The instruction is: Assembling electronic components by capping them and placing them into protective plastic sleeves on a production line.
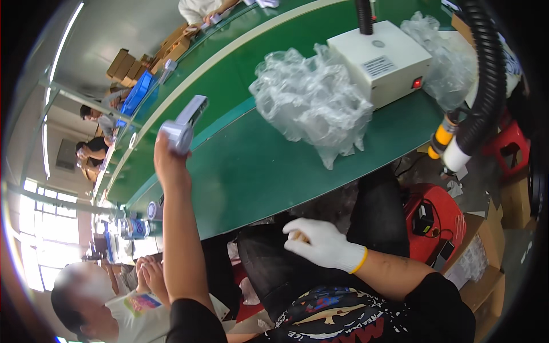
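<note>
My left hand is raised over the green workbench, closed around a pale lavender handheld device with a rounded body and a flat, straight arm pointing up and to the right. Its exact kind I cannot make out. My right hand wears a white glove with a yellow cuff and hovers over my lap. Its fingers are loosely curled, with bare fingertips showing and a gap between thumb and forefinger; no object shows in it. Crumpled clear plastic bags lie on the bench, well beyond the right hand.
Beside the bags stands a white box-shaped machine with a red switch. A black ribbed hose hangs at the right. Past the bench runs a green conveyor. A co-worker sits close on my left. Red stools and a carton stand at the right.
</note>
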A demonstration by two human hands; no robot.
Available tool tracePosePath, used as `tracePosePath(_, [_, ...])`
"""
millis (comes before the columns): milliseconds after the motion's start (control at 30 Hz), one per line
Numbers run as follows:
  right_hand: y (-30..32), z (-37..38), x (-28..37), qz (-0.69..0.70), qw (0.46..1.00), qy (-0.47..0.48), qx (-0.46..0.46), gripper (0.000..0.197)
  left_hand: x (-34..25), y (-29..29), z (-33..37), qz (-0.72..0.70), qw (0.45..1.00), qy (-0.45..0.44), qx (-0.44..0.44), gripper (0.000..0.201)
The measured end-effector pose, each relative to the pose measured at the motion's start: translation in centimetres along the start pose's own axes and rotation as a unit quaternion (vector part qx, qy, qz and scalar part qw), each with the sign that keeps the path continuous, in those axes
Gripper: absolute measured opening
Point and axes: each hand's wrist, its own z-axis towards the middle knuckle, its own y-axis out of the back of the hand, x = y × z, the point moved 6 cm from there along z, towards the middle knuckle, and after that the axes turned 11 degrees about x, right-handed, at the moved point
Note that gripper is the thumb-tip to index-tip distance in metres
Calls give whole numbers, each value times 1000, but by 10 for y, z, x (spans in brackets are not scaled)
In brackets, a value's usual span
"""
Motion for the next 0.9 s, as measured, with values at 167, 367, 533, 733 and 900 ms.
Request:
tracePosePath(167, [-31, -5, -50, -160, 931, -189, 269, 50, 64, -6, 137, 427, 903, -51, -20, 58])
tracePosePath(367, [-24, -12, -62, -206, 917, -189, 284, 54, 59, -12, 138, 643, 750, -81, -135, 51])
tracePosePath(533, [-17, -17, -70, -206, 917, -207, 271, 55, -34, -167, 19, 503, 791, -340, 78, 39])
tracePosePath(733, [-23, -19, -77, -209, 919, -217, 253, 54, -70, -257, -110, 515, 682, -460, 242, 35])
tracePosePath(900, [-10, -19, -67, -143, 958, -203, 143, 48, -85, -226, -146, 486, 710, -453, 234, 30])
